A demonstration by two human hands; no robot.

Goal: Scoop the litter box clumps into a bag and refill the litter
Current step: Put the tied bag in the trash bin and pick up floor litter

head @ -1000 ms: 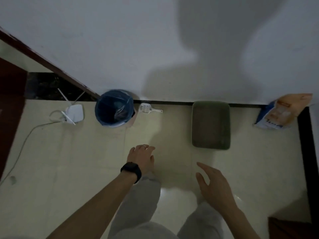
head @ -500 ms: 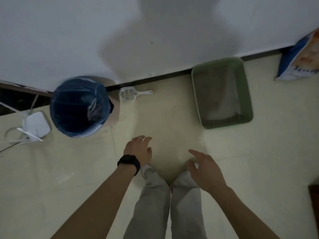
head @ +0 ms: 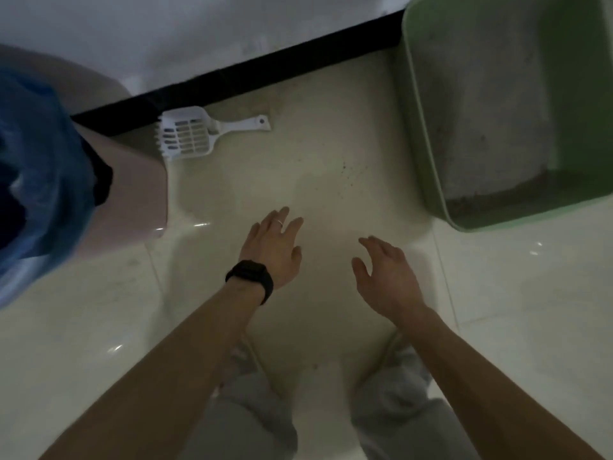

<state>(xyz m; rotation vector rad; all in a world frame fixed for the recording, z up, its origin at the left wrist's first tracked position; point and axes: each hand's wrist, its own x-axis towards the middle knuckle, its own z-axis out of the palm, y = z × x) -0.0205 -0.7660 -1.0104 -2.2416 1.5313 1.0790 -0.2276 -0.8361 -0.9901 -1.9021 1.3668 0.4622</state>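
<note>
The left hand point(head: 272, 247) and right hand point(head: 388, 277) hover over the floor point(head: 514, 310), fingers loosely spread and grasping nothing. The scoop point(head: 189, 136) lies by the wall, just beside the bin point(head: 132, 180) lined with a blue bag point(head: 43, 167). The litter box point(head: 411, 111) sits further right, holding litter.

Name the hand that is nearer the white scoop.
The left hand, the one wearing the black watch and a ring. It lies closer to the scoop, while the right hand is off toward the green litter box.
</note>
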